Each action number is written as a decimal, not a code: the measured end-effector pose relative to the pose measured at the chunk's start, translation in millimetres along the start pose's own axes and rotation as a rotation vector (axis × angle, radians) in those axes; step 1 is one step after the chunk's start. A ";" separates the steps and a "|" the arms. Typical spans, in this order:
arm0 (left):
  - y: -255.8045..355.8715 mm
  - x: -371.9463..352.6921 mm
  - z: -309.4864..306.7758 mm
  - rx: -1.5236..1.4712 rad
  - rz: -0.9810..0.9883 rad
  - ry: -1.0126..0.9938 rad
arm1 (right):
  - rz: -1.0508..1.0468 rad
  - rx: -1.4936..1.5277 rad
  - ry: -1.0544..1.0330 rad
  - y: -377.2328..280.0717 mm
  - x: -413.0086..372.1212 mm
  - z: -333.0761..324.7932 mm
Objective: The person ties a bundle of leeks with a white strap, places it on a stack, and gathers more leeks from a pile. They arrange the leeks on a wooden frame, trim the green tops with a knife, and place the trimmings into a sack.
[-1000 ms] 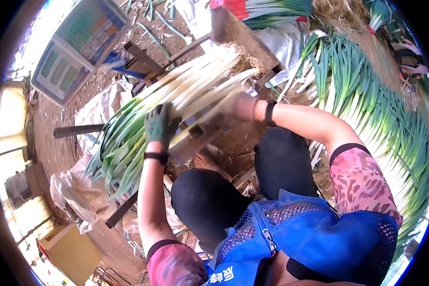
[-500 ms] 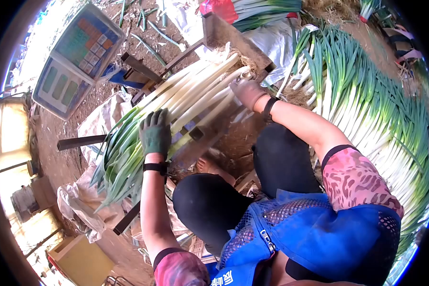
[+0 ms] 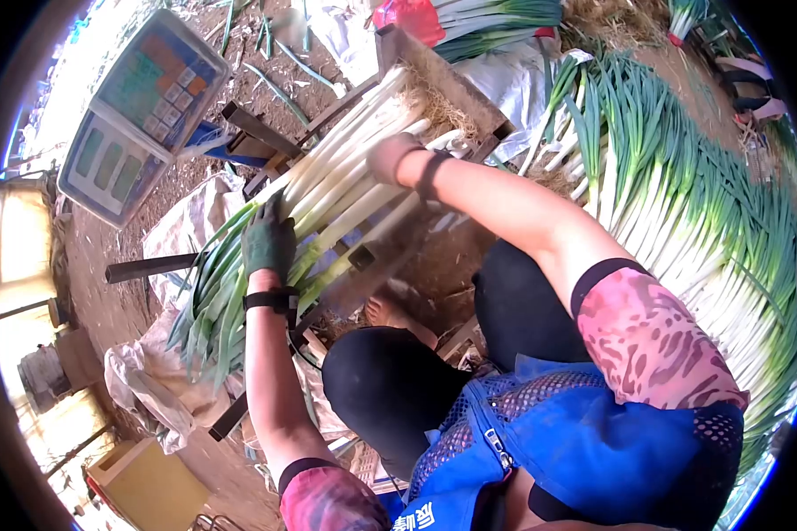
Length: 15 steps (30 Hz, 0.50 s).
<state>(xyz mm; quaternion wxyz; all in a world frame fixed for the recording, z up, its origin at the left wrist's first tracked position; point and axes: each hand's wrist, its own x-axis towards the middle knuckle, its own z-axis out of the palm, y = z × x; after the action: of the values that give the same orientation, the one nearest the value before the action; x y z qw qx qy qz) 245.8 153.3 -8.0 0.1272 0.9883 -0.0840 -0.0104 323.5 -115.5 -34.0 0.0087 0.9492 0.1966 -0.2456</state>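
A bunch of long green onions [image 3: 341, 168] lies slantwise in a metal-framed rack, white root ends up and right, green leaves down and left. My left hand [image 3: 269, 241], in a dark green glove, rests on the bunch where the white turns to green, its fingers stretched over the stalks. My right hand [image 3: 393, 159], in a brownish glove, is on the white stalks near the root end. Its fingers are hidden and blurred, so their grip does not show. Behind the root ends stands the rack's end board [image 3: 447, 84], with dry root fibres against it.
A digital scale [image 3: 115, 164] stands at the upper left. To the right lies a large heap of green onions [image 3: 682, 203]; another bundle [image 3: 496, 26] is at the top. Metal bars [image 3: 150, 265] stick out left of the rack. A yellowish box [image 3: 146, 482] sits at the lower left.
My right hand has moved left, from the lower root-end corner onto the white stalks. My left hand has shifted slightly left along the bunch.
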 end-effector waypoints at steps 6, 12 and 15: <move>15.5 11.4 -48.2 -0.015 0.022 -0.030 | -0.088 -0.106 -0.128 4.3 1.4 -10.1; 29.5 6.0 -83.1 0.136 0.122 0.099 | -0.110 -0.178 0.092 -4.4 10.8 15.3; 18.9 -7.5 -71.7 0.171 0.145 0.096 | -0.136 -0.291 0.124 17.2 2.9 16.6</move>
<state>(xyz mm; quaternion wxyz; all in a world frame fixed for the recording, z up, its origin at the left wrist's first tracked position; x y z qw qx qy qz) 238.3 154.4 66.1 0.0468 0.9862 -0.1496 0.0532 324.7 -132.2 -51.3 0.1172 0.9358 0.2940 -0.1555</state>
